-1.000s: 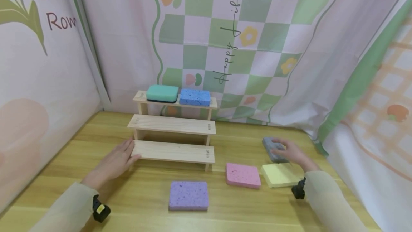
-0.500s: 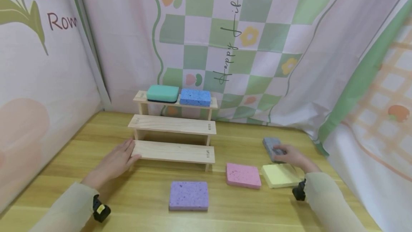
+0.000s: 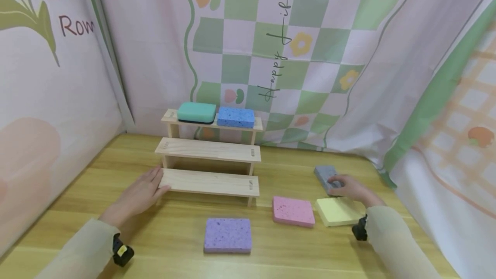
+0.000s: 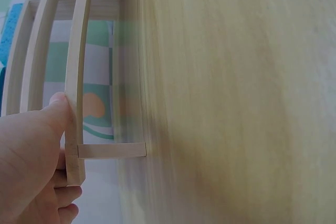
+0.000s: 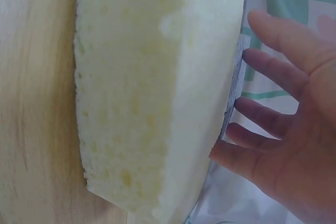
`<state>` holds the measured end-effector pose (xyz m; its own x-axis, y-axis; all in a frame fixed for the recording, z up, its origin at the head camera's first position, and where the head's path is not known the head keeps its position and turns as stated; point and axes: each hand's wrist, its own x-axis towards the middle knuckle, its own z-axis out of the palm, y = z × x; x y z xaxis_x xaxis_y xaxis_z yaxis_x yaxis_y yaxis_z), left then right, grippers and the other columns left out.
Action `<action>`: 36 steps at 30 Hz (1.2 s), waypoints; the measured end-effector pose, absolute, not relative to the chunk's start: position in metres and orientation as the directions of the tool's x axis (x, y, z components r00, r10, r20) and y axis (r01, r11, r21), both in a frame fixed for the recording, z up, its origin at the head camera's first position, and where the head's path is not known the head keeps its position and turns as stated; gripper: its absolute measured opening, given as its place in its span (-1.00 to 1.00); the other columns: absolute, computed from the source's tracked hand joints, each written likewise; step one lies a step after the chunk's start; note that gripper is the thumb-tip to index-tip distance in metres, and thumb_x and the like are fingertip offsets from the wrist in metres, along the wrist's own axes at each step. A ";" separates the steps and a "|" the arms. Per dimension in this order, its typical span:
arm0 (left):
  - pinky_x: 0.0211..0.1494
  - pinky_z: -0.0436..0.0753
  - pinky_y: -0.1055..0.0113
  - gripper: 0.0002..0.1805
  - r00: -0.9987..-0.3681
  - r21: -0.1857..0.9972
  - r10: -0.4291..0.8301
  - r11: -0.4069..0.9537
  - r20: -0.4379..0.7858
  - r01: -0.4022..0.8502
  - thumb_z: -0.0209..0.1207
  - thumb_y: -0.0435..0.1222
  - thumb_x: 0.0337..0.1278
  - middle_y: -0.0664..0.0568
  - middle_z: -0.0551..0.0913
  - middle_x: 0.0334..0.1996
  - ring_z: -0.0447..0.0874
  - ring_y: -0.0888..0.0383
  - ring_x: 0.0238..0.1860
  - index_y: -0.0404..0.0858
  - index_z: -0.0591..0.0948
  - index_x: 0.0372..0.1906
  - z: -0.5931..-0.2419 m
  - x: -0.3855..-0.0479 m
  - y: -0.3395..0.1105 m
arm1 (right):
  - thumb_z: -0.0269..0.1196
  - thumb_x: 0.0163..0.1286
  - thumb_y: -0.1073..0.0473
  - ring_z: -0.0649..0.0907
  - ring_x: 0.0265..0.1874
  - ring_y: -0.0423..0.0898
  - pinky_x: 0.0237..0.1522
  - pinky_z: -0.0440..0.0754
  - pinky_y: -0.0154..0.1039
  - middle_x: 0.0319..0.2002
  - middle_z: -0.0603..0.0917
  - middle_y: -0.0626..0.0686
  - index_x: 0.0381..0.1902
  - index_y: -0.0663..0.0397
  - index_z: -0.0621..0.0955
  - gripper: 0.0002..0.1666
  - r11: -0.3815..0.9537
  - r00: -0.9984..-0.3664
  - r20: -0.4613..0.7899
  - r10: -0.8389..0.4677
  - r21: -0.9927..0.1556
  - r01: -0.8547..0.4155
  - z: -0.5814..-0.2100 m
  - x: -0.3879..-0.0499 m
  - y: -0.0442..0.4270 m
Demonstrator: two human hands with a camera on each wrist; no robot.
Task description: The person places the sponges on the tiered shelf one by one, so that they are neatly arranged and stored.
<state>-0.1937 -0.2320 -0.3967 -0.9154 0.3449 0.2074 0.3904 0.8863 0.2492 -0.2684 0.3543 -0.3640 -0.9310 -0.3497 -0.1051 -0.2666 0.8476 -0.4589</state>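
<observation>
In the head view, the left hand (image 3: 140, 190) rests at the left end of a three-tier wooden shelf (image 3: 207, 182). The left wrist view shows its thumb on the lowest board's edge and its fingers curled behind that board's end. The right hand (image 3: 354, 189) touches a grey sponge (image 3: 324, 176) lying on the table. In the right wrist view the fingers of this hand are spread, and a yellow sponge (image 5: 142, 87) hides most of the grey one. On the top tier sit a teal sponge (image 3: 196, 112) and a blue sponge (image 3: 236, 117).
Just in front of the right hand lies the yellow sponge (image 3: 338, 211), with a pink sponge (image 3: 293, 211) to its left. A purple sponge (image 3: 227, 235) lies nearer the front of the wooden table (image 3: 162, 255). Printed curtains (image 3: 294, 72) hang behind and at both sides.
The right hand has come down onto the grey sponge, its thumb and fingers drawing closer together. The grey sponge has shifted slightly left. The left hand has stayed in place.
</observation>
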 end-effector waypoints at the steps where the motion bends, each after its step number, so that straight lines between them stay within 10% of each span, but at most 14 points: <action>1: 0.29 0.09 -0.14 -0.28 -0.917 0.250 0.343 0.887 0.204 0.388 -0.13 -0.06 0.39 -0.51 0.09 0.26 0.03 -0.35 0.28 -0.69 0.14 0.23 -0.397 -0.194 -0.232 | 0.26 0.24 0.10 0.29 0.09 0.49 0.01 0.30 0.33 0.09 0.34 0.54 0.04 0.38 0.48 -0.47 0.846 -0.931 -0.102 -0.352 -0.460 -0.269 -0.365 -0.269 0.355; 36: 0.29 0.11 -0.13 -0.27 -0.916 0.243 0.341 0.890 0.210 0.387 -0.11 -0.05 0.38 -0.52 0.11 0.25 0.07 -0.36 0.27 -0.69 0.16 0.22 -0.394 -0.193 -0.229 | 0.27 0.09 0.39 0.37 0.00 0.47 -0.03 0.31 0.35 -0.02 0.45 0.51 -0.16 0.36 0.54 -0.69 0.817 -0.928 0.101 -0.359 -0.446 -0.365 -0.369 -0.271 0.358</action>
